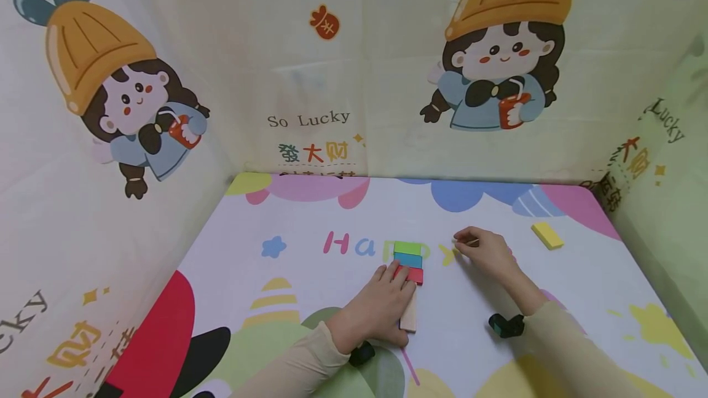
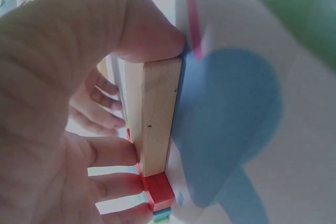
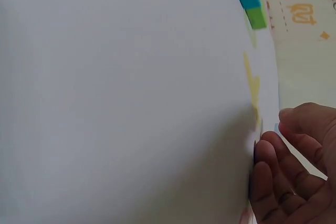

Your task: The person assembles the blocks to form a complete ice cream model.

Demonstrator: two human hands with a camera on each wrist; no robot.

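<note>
Near the middle of the table in the head view, a row of flat blocks runs away from me: a plain wooden block (image 1: 408, 315), a red block (image 1: 415, 276), a blue block (image 1: 408, 260) and a green block (image 1: 407, 248). My left hand (image 1: 381, 303) grips the wooden block, its thumb against the near end. In the left wrist view its fingers reach along the wooden block to the red block (image 2: 159, 190). To the right of the row, my right hand (image 1: 487, 253) hovers with loosely bent fingers. The right wrist view shows nothing between its thumb and fingers.
A yellow block (image 1: 547, 235) lies alone toward the back right. The white table mat (image 1: 232, 250) carries printed shapes and letters. Printed cloth walls (image 1: 387, 91) with cartoon figures stand behind it and at both sides.
</note>
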